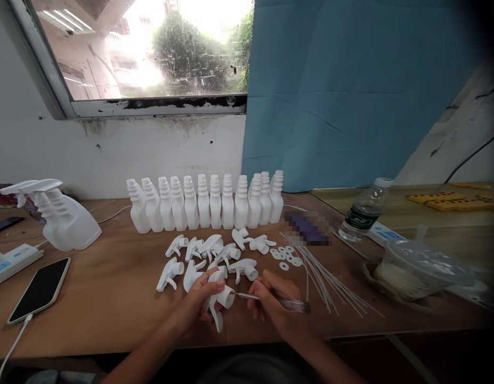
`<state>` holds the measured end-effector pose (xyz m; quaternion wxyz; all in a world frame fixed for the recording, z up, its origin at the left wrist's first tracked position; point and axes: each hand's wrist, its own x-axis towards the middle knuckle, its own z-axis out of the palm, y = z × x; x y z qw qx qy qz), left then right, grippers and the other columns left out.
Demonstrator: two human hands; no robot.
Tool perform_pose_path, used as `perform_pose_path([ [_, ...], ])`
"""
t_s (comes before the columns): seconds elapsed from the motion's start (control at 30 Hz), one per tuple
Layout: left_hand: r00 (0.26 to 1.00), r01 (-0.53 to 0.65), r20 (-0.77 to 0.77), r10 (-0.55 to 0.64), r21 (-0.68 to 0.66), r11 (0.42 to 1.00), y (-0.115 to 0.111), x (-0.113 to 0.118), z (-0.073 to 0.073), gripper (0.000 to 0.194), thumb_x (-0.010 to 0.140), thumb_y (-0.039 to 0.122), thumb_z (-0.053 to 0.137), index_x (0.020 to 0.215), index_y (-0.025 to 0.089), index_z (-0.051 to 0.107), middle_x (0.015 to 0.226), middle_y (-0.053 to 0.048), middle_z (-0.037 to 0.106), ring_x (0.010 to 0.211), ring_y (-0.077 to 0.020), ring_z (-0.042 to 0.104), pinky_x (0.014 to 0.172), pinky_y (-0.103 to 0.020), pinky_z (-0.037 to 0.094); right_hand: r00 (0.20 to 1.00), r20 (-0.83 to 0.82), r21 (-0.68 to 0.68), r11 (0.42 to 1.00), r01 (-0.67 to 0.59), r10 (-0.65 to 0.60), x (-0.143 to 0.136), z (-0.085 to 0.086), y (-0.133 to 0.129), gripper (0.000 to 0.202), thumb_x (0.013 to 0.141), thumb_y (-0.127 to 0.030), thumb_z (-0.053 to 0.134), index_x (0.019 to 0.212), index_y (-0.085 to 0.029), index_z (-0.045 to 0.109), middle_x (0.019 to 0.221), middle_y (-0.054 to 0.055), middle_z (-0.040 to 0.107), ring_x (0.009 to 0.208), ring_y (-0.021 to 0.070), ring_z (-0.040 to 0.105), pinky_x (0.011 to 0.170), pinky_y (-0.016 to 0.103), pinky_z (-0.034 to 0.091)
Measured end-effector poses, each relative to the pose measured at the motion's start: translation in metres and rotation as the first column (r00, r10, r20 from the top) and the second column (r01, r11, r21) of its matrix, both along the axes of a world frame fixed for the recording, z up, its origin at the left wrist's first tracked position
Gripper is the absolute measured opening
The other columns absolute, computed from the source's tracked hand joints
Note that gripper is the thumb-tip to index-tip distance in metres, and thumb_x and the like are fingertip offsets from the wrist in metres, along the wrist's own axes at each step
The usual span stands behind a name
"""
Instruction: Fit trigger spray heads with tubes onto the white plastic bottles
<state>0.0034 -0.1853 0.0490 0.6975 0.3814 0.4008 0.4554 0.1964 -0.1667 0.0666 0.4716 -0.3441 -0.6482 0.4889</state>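
The left hand (207, 293) is clamped round a white, hard-plastic trigger-spray head (227, 297), thumb on top; the round collar faces the right hand (275, 297), and the lever hangs below the fingers. The right hand is closed on a slim tool with a thin metal shaft and a clear, dark-ended handle (297, 305). Its tip is at the collar's mouth; whether it touches the rim or sits inside, I cannot tell.

The spray head looks light and fairly stiff, its smooth moulding perhaps slippery. The slender lever probably gives under pressure and seems the weakest part, so the body behind the collar looks the best hold, clear of lever and tip.

Just beyond the left grip lie loose white plastic spray heads (210, 245), and behind them stands a row of twelve white plastic bottles (204, 205) with ribbed necks, no labels visible. Beyond the right grip are flat white rings (297, 262), with thin white tubes (315, 269) beside them.

Farther right of that grip, a clear plastic water bottle (362, 213) wears a dark green label with pale characters too small to read. Well left of the left grip, a white power strip (17, 264) carries blue labelling, also unreadable.
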Motion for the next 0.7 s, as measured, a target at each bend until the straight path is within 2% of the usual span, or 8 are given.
perform_pose_path([
  [0.17, 0.997, 0.060, 0.058, -0.055, -0.096, 0.994, 0.003, -0.001, -0.006, 0.036, 0.072, 0.042, 0.072, 0.077, 0.019, 0.045, 0.050, 0.004, 0.048, 0.037, -0.0042, 0.029, 0.030, -0.013, 0.007, 0.982, -0.137, -0.191, 0.969, -0.155, 0.130, -0.006, -0.008, 0.000, 0.038, 0.088, -0.043, 0.057, 0.061, -0.021, 0.044, 0.050, 0.000, 0.061, 0.036, 0.0102, 0.051, 0.034, 0.020, 0.038],
  [0.23, 0.981, 0.128, 0.162, -0.104, -0.150, 0.980, 0.006, -0.004, -0.007, 0.037, 0.072, 0.044, 0.072, 0.075, 0.017, 0.047, 0.047, 0.004, 0.047, 0.035, -0.0030, 0.027, 0.030, -0.013, 0.004, 0.975, -0.142, -0.105, 0.977, -0.184, 0.169, -0.009, -0.011, -0.002, 0.034, 0.092, -0.039, 0.054, 0.065, -0.021, 0.046, 0.057, 0.000, 0.063, 0.044, 0.0110, 0.057, 0.043, 0.021, 0.046],
  [0.33, 0.927, 0.233, 0.348, -0.139, -0.243, 0.942, 0.011, -0.009, -0.006, 0.037, 0.074, 0.046, 0.071, 0.073, 0.015, 0.051, 0.048, 0.004, 0.044, 0.034, -0.0011, 0.025, 0.032, -0.012, 0.002, 0.984, -0.023, 0.246, 0.955, -0.165, 0.176, -0.010, -0.010, -0.002, 0.018, 0.094, -0.029, 0.054, 0.079, -0.020, 0.057, 0.080, 0.004, 0.070, 0.067, 0.0134, 0.066, 0.064, 0.026, 0.056],
  [0.4, 0.906, 0.247, 0.408, -0.111, -0.297, 0.922, 0.013, -0.010, -0.005, 0.037, 0.077, 0.047, 0.069, 0.075, 0.013, 0.054, 0.050, 0.004, 0.043, 0.035, -0.0004, 0.026, 0.033, -0.011, 0.004, 0.983, 0.114, 0.533, 0.826, -0.182, 0.144, -0.010, -0.008, 0.001, 0.010, 0.093, -0.023, 0.057, 0.099, -0.020, 0.064, 0.106, 0.010, 0.070, 0.092, 0.0182, 0.068, 0.081, 0.031, 0.057],
  [0.43, 0.911, 0.229, 0.404, -0.085, -0.323, 0.918, 0.013, -0.011, -0.005, 0.037, 0.078, 0.047, 0.069, 0.076, 0.012, 0.056, 0.051, 0.004, 0.044, 0.035, -0.0002, 0.027, 0.034, -0.011, 0.005, 0.976, 0.177, 0.641, 0.737, -0.215, 0.130, -0.009, -0.007, 0.004, 0.019, 0.092, -0.021, 0.058, 0.111, -0.020, 0.064, 0.117, 0.012, 0.068, 0.103, 0.0206, 0.065, 0.088, 0.034, 0.055],
  [0.5, 0.940, 0.157, 0.340, -0.032, -0.347, 0.924, 0.012, -0.010, -0.006, 0.039, 0.079, 0.049, 0.070, 0.076, 0.012, 0.056, 0.053, 0.004, 0.045, 0.036, -0.0005, 0.028, 0.035, -0.011, 0.008, 0.955, 0.271, 0.741, 0.608, -0.286, 0.120, -0.007, -0.006, 0.008, 0.032, 0.093, -0.018, 0.058, 0.125, -0.020, 0.061, 0.127, 0.013, 0.065, 0.114, 0.0229, 0.061, 0.096, 0.038, 0.052],
  [0.53, 0.955, 0.111, 0.296, -0.009, -0.329, 0.938, 0.011, -0.009, -0.006, 0.040, 0.079, 0.050, 0.070, 0.077, 0.012, 0.056, 0.055, 0.003, 0.046, 0.037, -0.0010, 0.030, 0.035, -0.012, 0.010, 0.950, 0.285, 0.746, 0.593, -0.303, 0.127, -0.005, -0.005, 0.009, 0.032, 0.094, -0.019, 0.057, 0.126, -0.020, 0.061, 0.127, 0.012, 0.066, 0.115, 0.0228, 0.061, 0.096, 0.038, 0.052],
  [0.7, 0.992, -0.092, 0.089, 0.089, 0.030, 0.995, 0.008, -0.024, 0.006, 0.037, 0.082, 0.052, 0.065, 0.088, 0.016, 0.056, 0.067, 0.001, 0.054, 0.047, -0.0067, 0.043, 0.043, -0.017, 0.029, 0.989, 0.134, 0.655, 0.744, -0.135, 0.061, 0.018, -0.002, 0.018, 0.028, 0.099, -0.035, 0.049, 0.113, -0.023, 0.070, 0.121, 0.009, 0.070, 0.111, 0.0235, 0.066, 0.097, 0.040, 0.053],
])
